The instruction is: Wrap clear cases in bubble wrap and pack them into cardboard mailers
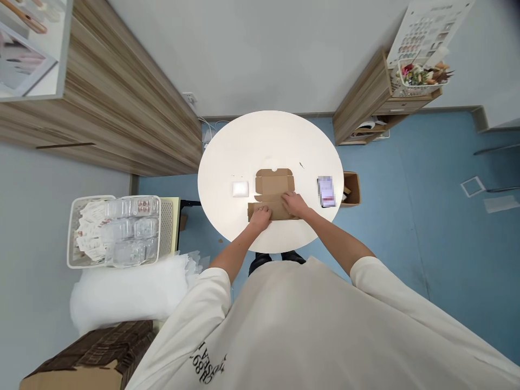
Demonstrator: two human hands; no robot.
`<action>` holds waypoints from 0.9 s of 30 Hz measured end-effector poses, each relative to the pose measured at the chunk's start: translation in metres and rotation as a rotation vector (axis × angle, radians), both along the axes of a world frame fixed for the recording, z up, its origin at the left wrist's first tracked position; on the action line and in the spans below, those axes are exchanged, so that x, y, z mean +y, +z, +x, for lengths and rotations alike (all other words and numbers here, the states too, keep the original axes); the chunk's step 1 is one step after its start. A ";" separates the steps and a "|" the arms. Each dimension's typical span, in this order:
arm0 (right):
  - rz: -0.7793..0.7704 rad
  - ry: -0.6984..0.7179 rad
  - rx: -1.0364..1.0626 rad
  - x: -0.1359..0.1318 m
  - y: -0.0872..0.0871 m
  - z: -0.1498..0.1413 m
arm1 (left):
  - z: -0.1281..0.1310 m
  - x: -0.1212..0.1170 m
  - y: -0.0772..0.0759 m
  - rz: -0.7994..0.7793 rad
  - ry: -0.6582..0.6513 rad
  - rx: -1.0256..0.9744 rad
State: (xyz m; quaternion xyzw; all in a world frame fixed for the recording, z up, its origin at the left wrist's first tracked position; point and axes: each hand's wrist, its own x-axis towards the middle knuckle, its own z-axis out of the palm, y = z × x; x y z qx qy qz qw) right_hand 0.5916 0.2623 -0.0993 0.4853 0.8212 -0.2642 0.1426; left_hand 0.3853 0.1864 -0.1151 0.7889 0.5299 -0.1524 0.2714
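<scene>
A brown die-cut cardboard box [273,184] lies unfolded on the round white table [227,143], its notched flap pointing away from me. My left hand [260,218] rests on the near panel towards its left end. Further right, my right hand [294,204] presses on the same panel close to the crease, fingers stretched over the board. Both hands have their fingers apart and nothing gripped in them. Left of the cardboard sits a small white packet [240,189]. To the right lies a phone [326,191] with its screen blurred out.
A white basket [72,233] of clear plastic packs stands at my left, above a pile of white wrapping [125,295]. An open carton [352,189] is on the floor beyond the table's right edge. A wooden cabinet [361,97] bears a flower basket [420,81].
</scene>
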 end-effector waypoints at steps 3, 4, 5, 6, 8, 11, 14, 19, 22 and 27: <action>0.039 -0.001 0.001 0.030 -0.003 -0.011 | 0.001 -0.001 0.000 0.005 -0.004 0.010; 0.048 -0.008 0.002 0.038 -0.005 -0.014 | 0.001 -0.001 0.000 0.000 -0.005 0.013; 0.047 -0.023 -0.005 0.046 -0.007 -0.017 | 0.000 -0.001 -0.001 -0.004 -0.006 0.015; 0.041 -0.033 -0.016 0.051 -0.010 -0.019 | 0.000 -0.002 -0.002 -0.006 -0.008 0.014; 0.015 -0.060 -0.049 0.058 -0.016 -0.023 | -0.001 -0.002 -0.004 0.006 -0.011 0.009; -0.007 -0.100 -0.089 0.061 -0.025 -0.027 | -0.002 -0.004 -0.007 0.026 -0.010 0.004; 0.012 -0.116 -0.098 0.062 -0.029 -0.029 | -0.002 -0.005 -0.009 0.027 0.001 0.001; 0.011 -0.091 -0.115 0.067 -0.025 -0.030 | 0.000 -0.007 -0.009 0.020 0.030 -0.022; 0.002 -0.075 -0.132 0.066 -0.021 -0.031 | 0.001 -0.009 -0.010 0.019 0.051 -0.021; -0.015 -0.048 -0.141 0.051 -0.016 -0.031 | 0.002 -0.012 -0.011 0.033 0.068 -0.032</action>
